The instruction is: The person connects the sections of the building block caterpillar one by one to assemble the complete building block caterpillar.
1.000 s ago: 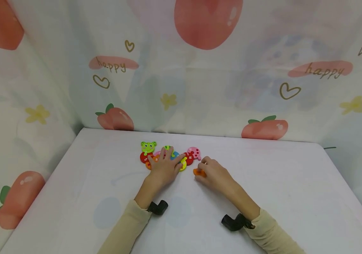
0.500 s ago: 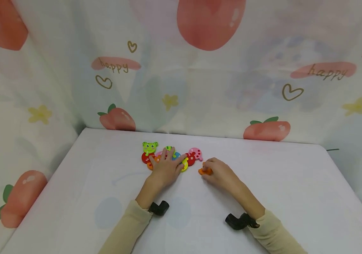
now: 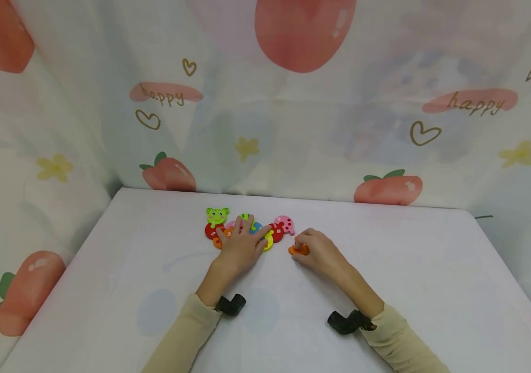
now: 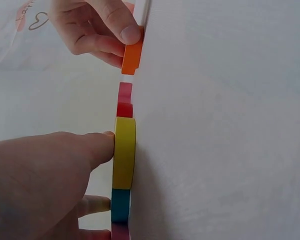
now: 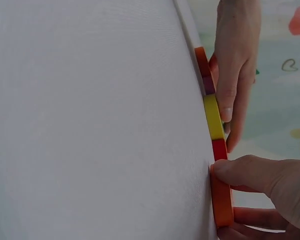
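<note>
A row of colourful numbered puzzle pieces forms a caterpillar on the white table, with a green smiling head piece [image 3: 217, 216] at its left end. My left hand [image 3: 239, 248] rests on the middle of the row with spread fingers, covering several pieces. Under its thumb side lies a yellow piece [image 4: 124, 152]. At the row's right end are a red piece [image 3: 276, 233] and a pink spotted piece [image 3: 286, 225]. My right hand [image 3: 321, 252] pinches an orange puzzle piece [image 3: 298, 249] between thumb and fingers, just right of the row and apart from it.
The white table [image 3: 414, 290] extends around both hands, with a cloth backdrop [image 3: 312, 140] printed with fruit rising at its back edge. Black wrist cameras, one on the left wrist [image 3: 231, 305] and one on the right [image 3: 350, 322], stick out above the tabletop.
My right hand has shifted slightly right with the orange piece, a little farther from the row, and its fingers have closed more on it. The left hand stays on the row.
</note>
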`<state>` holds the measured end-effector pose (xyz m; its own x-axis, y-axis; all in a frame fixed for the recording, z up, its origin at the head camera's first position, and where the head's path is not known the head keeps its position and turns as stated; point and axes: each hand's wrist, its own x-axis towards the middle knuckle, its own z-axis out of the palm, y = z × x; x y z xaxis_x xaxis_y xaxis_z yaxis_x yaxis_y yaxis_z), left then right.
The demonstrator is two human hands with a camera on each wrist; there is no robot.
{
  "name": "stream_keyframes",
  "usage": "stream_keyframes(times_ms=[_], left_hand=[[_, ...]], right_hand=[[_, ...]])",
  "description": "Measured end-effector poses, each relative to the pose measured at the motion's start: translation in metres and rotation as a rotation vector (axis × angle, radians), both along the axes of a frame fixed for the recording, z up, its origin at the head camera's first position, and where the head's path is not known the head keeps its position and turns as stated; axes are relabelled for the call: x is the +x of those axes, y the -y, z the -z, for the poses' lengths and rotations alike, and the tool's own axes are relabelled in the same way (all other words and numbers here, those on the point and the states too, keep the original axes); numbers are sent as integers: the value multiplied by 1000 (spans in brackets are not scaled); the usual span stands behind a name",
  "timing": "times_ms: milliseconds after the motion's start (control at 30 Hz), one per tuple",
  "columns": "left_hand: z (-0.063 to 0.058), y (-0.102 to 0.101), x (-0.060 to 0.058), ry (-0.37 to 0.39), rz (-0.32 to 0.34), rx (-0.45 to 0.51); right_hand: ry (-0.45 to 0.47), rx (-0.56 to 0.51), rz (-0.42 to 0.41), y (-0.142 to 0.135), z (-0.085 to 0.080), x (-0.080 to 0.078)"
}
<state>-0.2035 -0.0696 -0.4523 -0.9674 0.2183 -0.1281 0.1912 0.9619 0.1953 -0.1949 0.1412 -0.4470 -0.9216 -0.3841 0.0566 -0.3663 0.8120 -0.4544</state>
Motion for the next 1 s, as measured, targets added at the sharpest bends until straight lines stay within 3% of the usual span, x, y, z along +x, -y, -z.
stream_keyframes(times_ms=[633,1000], left_hand=[[6,1,-1,-20,5,-30],[6,-1,-1,-37,7,-11]], right_hand=[[-35,-27,-18,-2,3,-2],[-160,-89,22,-4,4,-5]])
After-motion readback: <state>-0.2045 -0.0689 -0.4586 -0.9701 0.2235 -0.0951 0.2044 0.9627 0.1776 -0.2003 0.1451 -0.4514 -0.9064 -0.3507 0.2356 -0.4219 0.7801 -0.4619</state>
